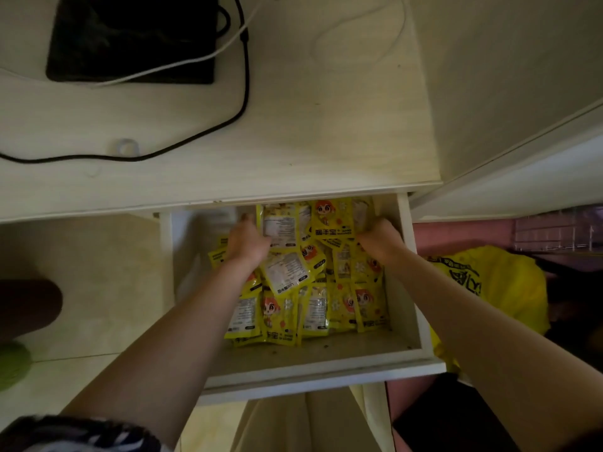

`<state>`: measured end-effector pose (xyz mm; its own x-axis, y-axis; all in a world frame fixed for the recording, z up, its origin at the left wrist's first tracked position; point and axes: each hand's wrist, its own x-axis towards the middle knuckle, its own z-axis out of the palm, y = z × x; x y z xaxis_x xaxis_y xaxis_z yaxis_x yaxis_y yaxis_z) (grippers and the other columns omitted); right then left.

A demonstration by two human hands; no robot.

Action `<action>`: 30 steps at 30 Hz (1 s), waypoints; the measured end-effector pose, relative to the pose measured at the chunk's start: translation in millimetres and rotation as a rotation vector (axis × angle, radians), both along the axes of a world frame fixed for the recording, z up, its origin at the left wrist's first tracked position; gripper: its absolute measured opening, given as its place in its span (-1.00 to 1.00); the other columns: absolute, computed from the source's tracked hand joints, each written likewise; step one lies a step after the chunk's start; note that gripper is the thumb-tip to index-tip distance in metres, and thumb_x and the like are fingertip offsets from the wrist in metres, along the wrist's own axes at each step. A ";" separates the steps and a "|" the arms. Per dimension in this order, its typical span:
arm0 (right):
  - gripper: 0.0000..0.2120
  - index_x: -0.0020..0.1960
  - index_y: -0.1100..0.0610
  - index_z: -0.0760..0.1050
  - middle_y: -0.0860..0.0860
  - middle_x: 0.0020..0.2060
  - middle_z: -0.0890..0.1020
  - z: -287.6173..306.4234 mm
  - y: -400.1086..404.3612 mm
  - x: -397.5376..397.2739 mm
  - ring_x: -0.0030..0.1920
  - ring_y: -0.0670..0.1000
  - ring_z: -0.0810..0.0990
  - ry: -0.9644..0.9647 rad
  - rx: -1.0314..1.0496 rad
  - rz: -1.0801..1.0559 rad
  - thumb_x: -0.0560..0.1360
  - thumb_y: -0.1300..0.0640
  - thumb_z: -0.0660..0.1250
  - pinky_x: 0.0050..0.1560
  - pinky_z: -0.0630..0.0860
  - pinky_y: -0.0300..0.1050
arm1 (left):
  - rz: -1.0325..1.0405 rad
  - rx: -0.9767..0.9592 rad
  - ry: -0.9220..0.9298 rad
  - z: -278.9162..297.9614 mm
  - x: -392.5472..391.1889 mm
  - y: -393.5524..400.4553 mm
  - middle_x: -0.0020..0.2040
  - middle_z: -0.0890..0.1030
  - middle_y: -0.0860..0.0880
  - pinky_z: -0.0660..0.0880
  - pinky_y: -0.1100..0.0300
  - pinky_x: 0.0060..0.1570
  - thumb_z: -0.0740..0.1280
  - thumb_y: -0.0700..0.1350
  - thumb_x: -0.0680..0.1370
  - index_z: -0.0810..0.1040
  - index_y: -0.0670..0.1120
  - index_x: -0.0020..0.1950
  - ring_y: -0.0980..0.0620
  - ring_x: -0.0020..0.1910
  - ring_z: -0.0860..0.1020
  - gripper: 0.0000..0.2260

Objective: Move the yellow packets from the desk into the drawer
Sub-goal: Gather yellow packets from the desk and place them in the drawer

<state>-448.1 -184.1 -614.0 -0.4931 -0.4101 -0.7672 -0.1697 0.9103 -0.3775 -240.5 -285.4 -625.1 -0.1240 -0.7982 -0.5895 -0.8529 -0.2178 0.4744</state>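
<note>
Reaching into open drawer (421, 308) with both arms. Near end: hand-warmer packets (293, 308) heaped across drawer floor. Farther in: left hand (247, 243) and right hand (380, 238) flank back-of-drawer batch, fingers curled onto it, apparently pressing it down. Beyond: desk (293, 141) shows no packets, only black cable (243, 102), white cable (182, 62), dark pad (130, 37). Judgement: transfer essentially done; only settling the pile and shutting the drawer seem left.

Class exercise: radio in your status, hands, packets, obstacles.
Both hands, left hand and right hand, gripping packets inside open drawer. Desk shows no packets. Nothing blocking.
</note>
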 end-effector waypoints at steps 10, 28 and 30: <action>-0.68 0.22 0.21 0.41 0.09 -0.11 0.60 53.3 39.6 32.1 -0.34 -0.03 0.52 0.016 -0.024 0.208 0.51 0.11 0.21 -0.51 0.35 -0.25 | -0.018 -0.042 -0.020 52.8 43.4 57.7 0.10 0.64 -0.06 0.49 0.14 0.08 0.38 -0.16 0.50 0.53 -0.14 0.23 -0.07 0.11 0.59 -0.70; -0.64 0.37 0.13 0.31 0.10 0.25 0.50 133.9 84.2 199.2 0.14 0.13 0.54 0.103 -0.311 0.981 0.58 0.14 0.16 0.01 0.53 -0.01 | 0.304 -0.290 0.008 132.3 183.1 216.4 0.01 0.63 -0.10 0.53 0.05 -0.02 0.25 -0.14 0.55 0.50 -0.05 0.23 -0.08 0.02 0.58 -0.74; -0.64 0.37 0.13 0.30 0.11 0.28 0.48 135.7 86.1 228.8 0.23 0.14 0.49 0.096 -0.335 1.061 0.58 0.14 0.16 0.13 0.49 0.00 | 0.364 -0.301 -0.029 134.1 207.2 232.7 0.00 0.62 -0.08 0.53 0.07 -0.06 0.24 -0.12 0.56 0.49 -0.02 0.23 -0.06 -0.01 0.58 -0.75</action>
<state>-219.3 -98.0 -478.3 0.1783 -0.8376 -0.5163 -0.8420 0.1416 -0.5206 -33.3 -52.7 -491.0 0.2083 -0.9227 -0.3243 -0.7605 -0.3613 0.5396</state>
